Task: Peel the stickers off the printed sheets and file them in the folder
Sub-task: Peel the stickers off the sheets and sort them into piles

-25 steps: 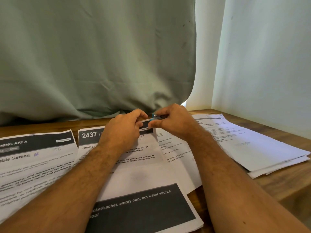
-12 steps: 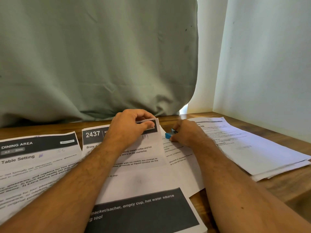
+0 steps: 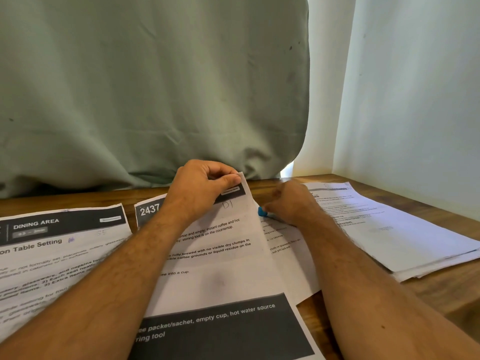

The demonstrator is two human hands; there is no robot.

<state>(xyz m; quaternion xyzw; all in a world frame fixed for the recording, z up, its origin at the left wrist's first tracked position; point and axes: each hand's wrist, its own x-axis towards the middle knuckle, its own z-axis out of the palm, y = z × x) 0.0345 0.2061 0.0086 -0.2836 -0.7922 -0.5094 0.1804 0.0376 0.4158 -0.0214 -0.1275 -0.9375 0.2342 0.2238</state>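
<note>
The left hand (image 3: pixel 205 185) pinches the far right corner of the white printed sheet headed "2437" (image 3: pixel 220 258) between thumb and curled fingers, lifting that corner off the brown wooden table (image 3: pixel 439 289). Just right of this sheet, the right hand (image 3: pixel 293 203) rests with fingers curled on a small blue sticker (image 3: pixel 261 211), pressing it onto another white sheet (image 3: pixel 288 245) lying beneath. A stack of white papers (image 3: pixel 405 237) sits further right; a "DINING AREA" sheet (image 3: pixel 57 245) lies left.
</note>
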